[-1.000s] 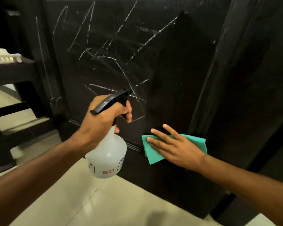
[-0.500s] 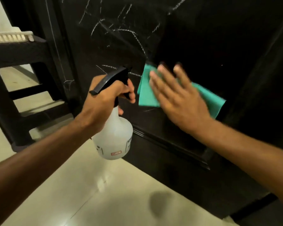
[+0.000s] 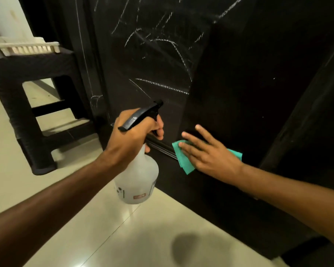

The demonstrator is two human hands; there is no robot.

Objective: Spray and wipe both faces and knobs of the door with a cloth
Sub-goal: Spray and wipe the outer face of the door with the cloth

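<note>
Spray bottle [image 3: 138,178] label unreadable; white scrawl across dark door [image 3: 239,64]

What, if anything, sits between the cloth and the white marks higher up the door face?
Nothing visible does. The right hand presses the green cloth flat on the door, and bare dark panel runs up to the white marks. The spray bottle hangs off to the left.
</note>
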